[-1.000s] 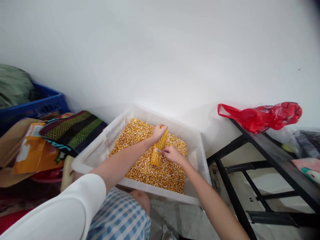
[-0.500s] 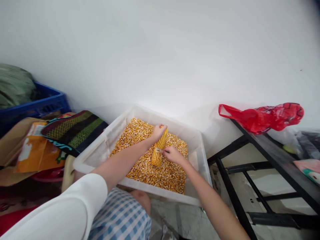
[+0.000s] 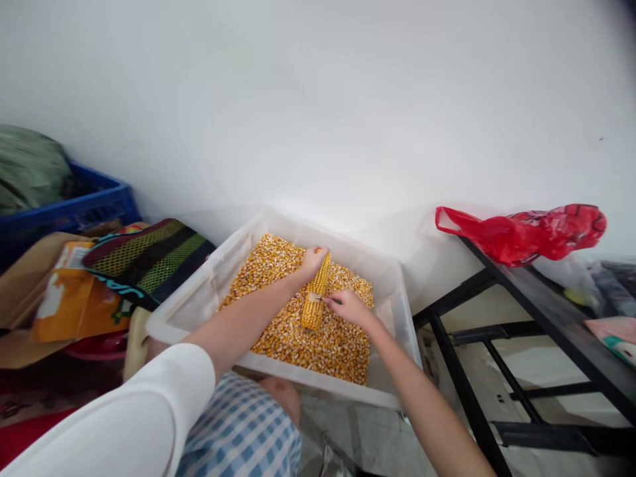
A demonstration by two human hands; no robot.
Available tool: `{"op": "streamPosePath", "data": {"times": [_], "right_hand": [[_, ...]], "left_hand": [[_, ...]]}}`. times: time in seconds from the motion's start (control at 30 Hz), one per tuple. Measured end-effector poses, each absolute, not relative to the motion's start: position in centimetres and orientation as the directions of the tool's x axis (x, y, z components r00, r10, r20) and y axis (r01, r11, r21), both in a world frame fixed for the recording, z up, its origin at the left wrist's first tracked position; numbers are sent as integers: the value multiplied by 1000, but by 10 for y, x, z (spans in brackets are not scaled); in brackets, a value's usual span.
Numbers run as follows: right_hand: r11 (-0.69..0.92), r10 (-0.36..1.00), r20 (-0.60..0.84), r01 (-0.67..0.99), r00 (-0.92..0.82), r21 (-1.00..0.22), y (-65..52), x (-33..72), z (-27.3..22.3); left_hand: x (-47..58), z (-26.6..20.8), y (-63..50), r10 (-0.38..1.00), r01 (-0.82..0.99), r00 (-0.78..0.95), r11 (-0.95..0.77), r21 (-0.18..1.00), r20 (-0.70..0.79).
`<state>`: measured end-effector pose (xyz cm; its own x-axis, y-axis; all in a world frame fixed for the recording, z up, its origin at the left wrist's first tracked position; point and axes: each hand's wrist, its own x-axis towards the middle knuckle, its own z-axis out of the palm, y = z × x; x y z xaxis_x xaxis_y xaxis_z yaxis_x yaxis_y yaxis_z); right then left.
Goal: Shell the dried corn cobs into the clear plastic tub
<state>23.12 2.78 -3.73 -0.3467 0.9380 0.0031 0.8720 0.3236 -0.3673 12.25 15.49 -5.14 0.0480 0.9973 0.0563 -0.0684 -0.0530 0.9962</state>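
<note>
My left hand (image 3: 313, 262) is closed around the upper end of a yellow corn cob (image 3: 313, 315), which is tilted with its lower end close to the loose kernels. A pale band without kernels crosses the cob about midway. My right hand (image 3: 348, 307) pinches a small thin tool (image 3: 324, 299), and its tip meets the cob at that band. The tool's exact kind is too small to make out. Beneath both hands, corn kernels (image 3: 288, 344) lie in a translucent plastic bin (image 3: 318, 375).
Left of the bin are a mesh-patterned bag (image 3: 154, 258), a cardboard box (image 3: 37, 278) and a blue crate (image 3: 99, 199). To the right stands a black-framed table (image 3: 551, 308) with a red plastic bag (image 3: 517, 235) on it. A white wall (image 3: 318, 112) rises behind.
The right hand has shifted very slightly and the thin tool's angle against the cob differs a little. The left hand keeps its hold on the cob, almost unmoved.
</note>
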Motion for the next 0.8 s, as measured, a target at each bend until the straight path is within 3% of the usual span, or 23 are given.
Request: {"op": "streamPosePath", "data": {"times": [0.57, 0.67, 0.8], "right_hand": [[325, 943, -43, 942, -329, -80, 19, 216, -29], [306, 950, -17, 939, -312, -155, 21, 216, -34], [243, 954, -62, 878, -293, -411, 29, 222, -44]], "left_hand": [[125, -53, 156, 985, -30, 89, -144, 989, 146], [125, -51, 155, 974, 3, 115, -195, 981, 193], [124, -49, 152, 964, 32, 112, -246, 969, 241]]}}
